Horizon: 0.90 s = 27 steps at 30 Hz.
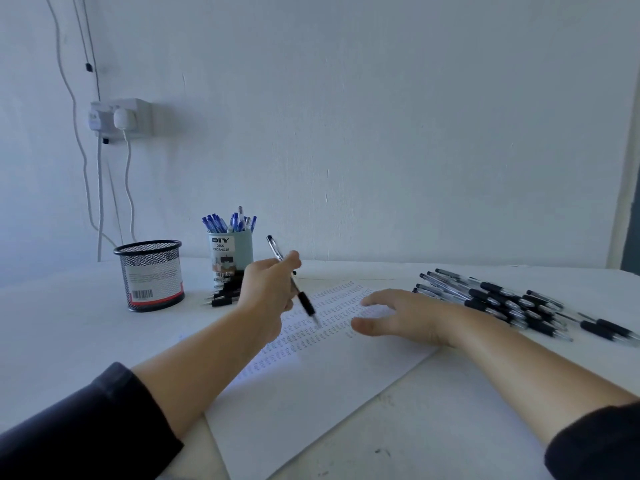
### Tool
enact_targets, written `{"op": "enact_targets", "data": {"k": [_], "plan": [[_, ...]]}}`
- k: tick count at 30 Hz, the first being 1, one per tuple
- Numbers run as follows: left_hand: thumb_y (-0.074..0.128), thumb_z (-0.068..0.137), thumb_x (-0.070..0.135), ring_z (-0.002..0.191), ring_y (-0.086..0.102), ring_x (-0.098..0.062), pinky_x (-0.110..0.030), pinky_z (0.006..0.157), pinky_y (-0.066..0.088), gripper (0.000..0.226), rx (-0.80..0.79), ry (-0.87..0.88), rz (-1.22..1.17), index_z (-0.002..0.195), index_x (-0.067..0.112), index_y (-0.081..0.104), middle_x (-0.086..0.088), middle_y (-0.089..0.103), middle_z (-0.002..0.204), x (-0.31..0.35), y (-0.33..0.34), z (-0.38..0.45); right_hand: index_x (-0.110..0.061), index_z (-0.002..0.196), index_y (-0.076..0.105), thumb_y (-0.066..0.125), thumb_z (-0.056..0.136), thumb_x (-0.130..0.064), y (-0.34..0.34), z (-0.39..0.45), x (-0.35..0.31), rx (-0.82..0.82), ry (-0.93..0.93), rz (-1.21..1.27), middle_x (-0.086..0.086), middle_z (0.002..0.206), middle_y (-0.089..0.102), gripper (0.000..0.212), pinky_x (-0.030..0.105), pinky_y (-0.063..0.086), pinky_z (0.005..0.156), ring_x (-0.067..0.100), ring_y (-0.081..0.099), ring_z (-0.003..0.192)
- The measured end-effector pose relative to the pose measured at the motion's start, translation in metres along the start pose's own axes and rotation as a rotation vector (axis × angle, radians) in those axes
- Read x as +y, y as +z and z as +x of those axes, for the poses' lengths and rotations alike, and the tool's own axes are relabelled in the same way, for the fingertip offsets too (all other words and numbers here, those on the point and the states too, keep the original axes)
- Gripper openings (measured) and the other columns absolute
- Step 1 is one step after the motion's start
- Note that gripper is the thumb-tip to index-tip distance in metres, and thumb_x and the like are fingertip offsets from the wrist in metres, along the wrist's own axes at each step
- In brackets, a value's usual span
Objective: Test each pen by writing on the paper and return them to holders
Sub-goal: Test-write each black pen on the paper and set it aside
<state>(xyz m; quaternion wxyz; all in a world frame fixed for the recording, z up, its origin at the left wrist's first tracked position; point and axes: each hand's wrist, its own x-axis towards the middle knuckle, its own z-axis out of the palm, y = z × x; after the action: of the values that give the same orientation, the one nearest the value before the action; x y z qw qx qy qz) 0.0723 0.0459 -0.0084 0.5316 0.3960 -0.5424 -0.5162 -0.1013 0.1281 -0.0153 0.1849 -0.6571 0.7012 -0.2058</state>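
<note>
My left hand [268, 292] grips a black pen [304, 301], its tip down just above the white paper [311, 393], which carries rows of small written marks. Flat on the paper's right part lies my right hand [405, 318], fingers straight. A pile of black pens [502, 301] lies on the table to the right. At the back left stands a black mesh holder [150, 275], apparently empty. A pale teal holder [230, 252] beside it is full of blue pens, with a few black pens [225, 296] lying at its foot.
The white table [69, 334] meets a white wall at the back. A wall socket [119, 117] with a plug and hanging cables sits at upper left.
</note>
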Motion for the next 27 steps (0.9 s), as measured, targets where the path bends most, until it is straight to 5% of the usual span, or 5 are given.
{"op": "enact_targets", "data": {"k": [5,11,15,21,27], "plan": [[0.065,0.087,0.002,0.055,0.062,-0.018,-0.027,0.052,0.051,0.041,-0.131,0.007,-0.052,0.118,0.014,0.041,-0.013,0.063,0.076,-0.004,0.008,-0.007,-0.028,0.128,0.048,0.067,0.078,-0.053,0.002,0.000,-0.009,0.196,-0.148,0.053,-0.011,0.120,0.055,0.059,0.025,0.040,0.091,0.008,0.052,0.112],[0.061,0.089,0.000,0.053,0.065,-0.021,-0.025,0.047,0.052,0.035,-0.167,-0.006,-0.222,0.113,0.010,0.039,-0.015,0.064,0.068,-0.007,0.008,-0.006,-0.025,0.093,0.062,0.070,0.084,-0.027,0.005,0.008,-0.011,0.299,-0.258,0.083,-0.009,0.072,0.059,0.013,0.029,0.045,0.073,0.011,0.055,0.071],[0.058,0.093,0.009,0.055,0.065,-0.023,-0.028,0.047,0.052,0.030,-0.216,-0.023,-0.163,0.116,0.012,0.039,-0.018,0.064,0.078,-0.008,0.007,-0.006,-0.023,0.085,0.068,0.066,0.087,-0.022,0.000,0.011,-0.008,0.377,-0.230,0.013,-0.010,0.069,0.057,0.003,0.025,0.043,0.066,0.008,0.053,0.067],[0.055,0.095,0.017,0.056,0.058,-0.020,-0.027,0.048,0.046,0.020,-0.166,-0.025,0.183,0.114,0.012,0.049,-0.011,0.061,0.087,-0.012,0.003,0.002,-0.021,0.097,0.069,0.055,0.090,-0.030,-0.038,0.004,0.028,0.766,0.258,-0.425,0.004,0.099,0.066,0.018,0.032,0.034,0.079,0.029,0.051,0.103],[0.053,0.093,0.006,0.054,0.056,-0.020,-0.027,0.048,0.045,0.006,-0.168,-0.037,0.256,0.096,0.005,0.058,-0.011,0.058,0.079,-0.015,0.002,0.006,-0.014,0.089,0.052,0.051,0.086,-0.009,-0.052,-0.008,0.059,0.723,0.640,-0.424,0.009,0.098,0.059,0.006,0.033,0.033,0.086,0.030,0.048,0.105]]}}
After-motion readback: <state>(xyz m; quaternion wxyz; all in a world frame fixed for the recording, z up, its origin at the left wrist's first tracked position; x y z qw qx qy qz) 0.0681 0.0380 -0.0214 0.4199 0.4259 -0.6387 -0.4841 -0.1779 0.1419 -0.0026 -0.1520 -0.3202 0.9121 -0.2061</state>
